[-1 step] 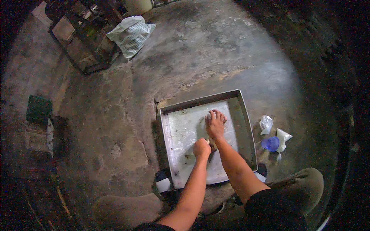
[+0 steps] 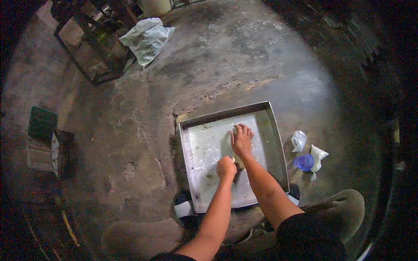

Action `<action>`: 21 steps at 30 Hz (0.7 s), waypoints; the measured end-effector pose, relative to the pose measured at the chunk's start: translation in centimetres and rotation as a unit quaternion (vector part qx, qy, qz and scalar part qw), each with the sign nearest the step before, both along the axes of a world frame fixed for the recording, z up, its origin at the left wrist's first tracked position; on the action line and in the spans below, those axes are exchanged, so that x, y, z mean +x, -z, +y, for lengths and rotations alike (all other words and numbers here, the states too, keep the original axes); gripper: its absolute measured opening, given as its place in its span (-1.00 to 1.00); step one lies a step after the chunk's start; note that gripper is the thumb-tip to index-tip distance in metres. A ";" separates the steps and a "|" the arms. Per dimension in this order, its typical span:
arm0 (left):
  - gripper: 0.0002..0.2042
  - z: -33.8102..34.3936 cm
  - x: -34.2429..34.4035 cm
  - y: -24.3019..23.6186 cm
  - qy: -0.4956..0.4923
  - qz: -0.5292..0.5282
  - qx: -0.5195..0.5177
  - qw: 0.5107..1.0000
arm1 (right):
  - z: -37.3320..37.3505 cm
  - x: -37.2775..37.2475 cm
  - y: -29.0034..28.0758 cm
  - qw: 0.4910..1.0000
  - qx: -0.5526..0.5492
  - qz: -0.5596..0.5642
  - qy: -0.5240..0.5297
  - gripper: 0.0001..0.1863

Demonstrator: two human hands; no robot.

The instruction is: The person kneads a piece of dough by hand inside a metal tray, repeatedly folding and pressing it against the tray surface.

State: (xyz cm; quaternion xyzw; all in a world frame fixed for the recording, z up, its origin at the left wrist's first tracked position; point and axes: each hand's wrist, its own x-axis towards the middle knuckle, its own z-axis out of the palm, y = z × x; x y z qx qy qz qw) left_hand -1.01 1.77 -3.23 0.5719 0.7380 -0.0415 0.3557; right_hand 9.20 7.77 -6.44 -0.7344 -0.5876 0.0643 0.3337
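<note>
Bent knees (image 2: 352, 209) frame the bottom of my view. Beyond them I see the square metal tray (image 2: 209, 145) on the floor (image 2: 130, 117). Over it, the left hand (image 2: 227, 167) has its grip curled closed; I can't tell whether it pinches anything. The right hand (image 2: 242, 140), farther in, is palm-down with its grip loosely spread. Right of the tray sit a blue cup (image 2: 304, 162) and plastic bags (image 2: 299, 141); far off, a pale sack (image 2: 147, 40).
</note>
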 end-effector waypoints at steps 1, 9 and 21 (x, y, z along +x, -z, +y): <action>-0.84 -0.1 0.0 0.3 -0.007 -0.009 0.001 1.000 | 0.1 0.5 0.0 0.999 0.005 0.035 -0.009 -0.64; -0.86 -1.5 0.3 0.2 -0.040 -0.024 0.112 0.993 | -2.6 -0.2 -1.7 0.988 -0.012 -0.008 0.155 -0.59; -0.58 -0.7 -1.2 -1.1 -0.104 -0.062 0.050 0.991 | -1.6 -4.2 -0.6 0.990 -0.039 -0.132 0.005 -0.55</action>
